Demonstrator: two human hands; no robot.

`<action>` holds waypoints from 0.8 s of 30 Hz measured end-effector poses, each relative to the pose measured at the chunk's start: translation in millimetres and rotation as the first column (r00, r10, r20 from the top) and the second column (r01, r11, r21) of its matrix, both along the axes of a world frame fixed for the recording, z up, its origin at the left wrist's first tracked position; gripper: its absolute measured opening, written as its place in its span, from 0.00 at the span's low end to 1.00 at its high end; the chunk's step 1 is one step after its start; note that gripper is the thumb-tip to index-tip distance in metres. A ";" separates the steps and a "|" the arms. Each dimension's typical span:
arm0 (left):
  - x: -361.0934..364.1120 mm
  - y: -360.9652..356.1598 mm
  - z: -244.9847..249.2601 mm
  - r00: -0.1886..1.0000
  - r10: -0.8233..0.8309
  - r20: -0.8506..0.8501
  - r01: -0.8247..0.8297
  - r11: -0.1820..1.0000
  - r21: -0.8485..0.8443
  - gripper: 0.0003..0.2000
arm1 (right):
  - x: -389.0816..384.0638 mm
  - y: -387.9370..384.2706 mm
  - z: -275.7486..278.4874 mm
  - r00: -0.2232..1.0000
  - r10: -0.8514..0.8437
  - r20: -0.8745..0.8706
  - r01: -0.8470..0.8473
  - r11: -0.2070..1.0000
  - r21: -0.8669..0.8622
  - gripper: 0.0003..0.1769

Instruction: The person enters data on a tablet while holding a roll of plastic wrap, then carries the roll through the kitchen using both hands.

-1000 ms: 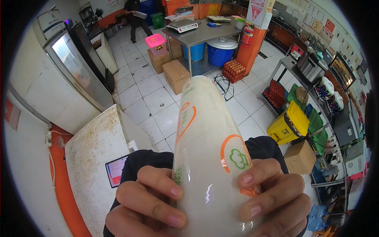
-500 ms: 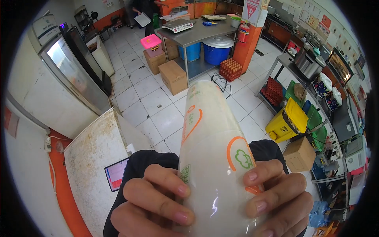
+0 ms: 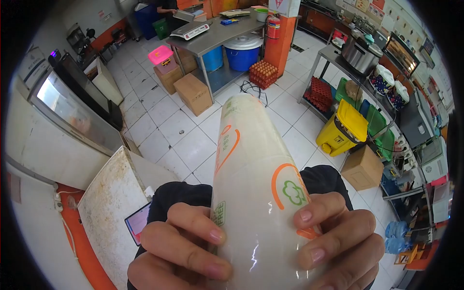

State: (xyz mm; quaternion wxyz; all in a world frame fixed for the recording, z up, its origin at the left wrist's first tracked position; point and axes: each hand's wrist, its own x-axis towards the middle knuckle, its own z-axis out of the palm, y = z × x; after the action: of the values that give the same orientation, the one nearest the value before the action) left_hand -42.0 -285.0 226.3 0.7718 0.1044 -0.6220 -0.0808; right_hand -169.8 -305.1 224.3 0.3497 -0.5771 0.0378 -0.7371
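A long whitish plastic-wrapped roll [image 3: 256,193] with orange and green print rises from the bottom centre, its far end pointing away over the floor. My left hand [image 3: 179,246] is wrapped round its left side, fingertips pressed on the wrap. On the right side, my right hand [image 3: 338,241] grips it in the same way. The thumbs and the near end of the roll are out of sight. My dark-clothed knees show behind the roll.
A tablet [image 3: 138,223] leans by a stained white surface [image 3: 108,208] at left. Ahead are a steel table [image 3: 217,36], cardboard boxes [image 3: 193,94] and egg trays [image 3: 263,74]. At right stands a yellow bin [image 3: 340,128]. A person [image 3: 169,14] is at the back.
The view has turned slightly right, so the room's contents sit further left. The far person's tray has moved nearer the table. Both hands still hold the roll.
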 end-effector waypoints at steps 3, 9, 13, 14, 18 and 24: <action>-20.1 -13.0 5.1 0.999 -0.048 0.017 0.048 0.998 0.033 0.07 | -12.9 -12.8 2.7 1.000 0.020 0.017 -0.018 0.992 -0.128 0.07; -138.5 -43.4 16.9 0.868 0.323 -0.377 -0.207 0.926 0.315 0.09 | -81.0 -71.5 -6.5 1.000 0.015 -0.003 -0.015 0.881 -0.473 0.08; -187.1 -60.0 16.3 0.893 0.235 -0.384 -0.118 0.945 0.304 0.10 | -136.9 -77.0 -5.2 0.997 -0.078 -0.012 0.064 0.888 -0.456 0.08; -196.2 -64.4 15.4 0.916 0.166 -0.365 -0.067 0.961 0.269 0.11 | -149.9 -79.8 -5.7 0.995 -0.101 -0.017 0.083 0.889 -0.451 0.08; -208.7 -81.5 12.0 0.982 -0.147 -0.121 0.163 0.978 0.132 0.07 | -208.7 -62.7 -0.1 0.977 -0.176 -0.117 0.151 0.968 -0.198 0.05; -280.2 -105.7 7.0 0.885 -0.357 -0.300 0.371 0.929 -0.012 0.11 | -269.7 -39.4 2.3 0.981 -0.165 -0.101 0.182 0.966 0.182 0.09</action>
State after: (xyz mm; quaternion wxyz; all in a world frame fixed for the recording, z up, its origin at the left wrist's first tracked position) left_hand -322.2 -390.6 233.3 0.8249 -0.0097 -0.5054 -0.2531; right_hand -439.6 -344.4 226.6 0.3353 -0.5664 0.1732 -0.7326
